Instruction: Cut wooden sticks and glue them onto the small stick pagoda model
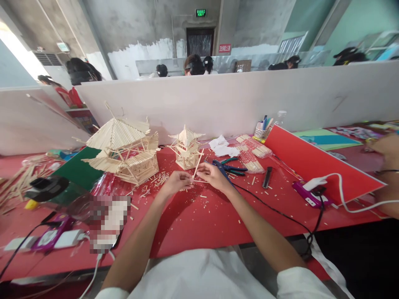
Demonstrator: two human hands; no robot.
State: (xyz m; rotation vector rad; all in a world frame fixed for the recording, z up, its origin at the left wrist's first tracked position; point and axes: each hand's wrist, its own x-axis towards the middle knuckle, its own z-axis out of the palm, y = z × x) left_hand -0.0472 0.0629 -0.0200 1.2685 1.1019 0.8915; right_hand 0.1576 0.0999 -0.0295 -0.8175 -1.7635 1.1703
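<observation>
Over the middle of the red table, both hands meet around thin wooden sticks (198,163). My left hand (178,182) pinches the lower end of the sticks. From the other side my right hand (213,175) grips the same joined pieces, one upright and one lying roughly level. Just behind the hands stands a small pavilion model (186,147) built of sticks. To its left is a larger stick pavilion (124,151) with a sloping roof. Scraps of cut stick (160,177) lie scattered near my left hand.
Pliers (232,168), a black cutter (267,177) and packs of sticks (251,151) lie right of the hands. A bottle (67,199) and phone (109,224) sit at left. A purple power strip (311,195) with cables and a red board (321,162) occupy the right.
</observation>
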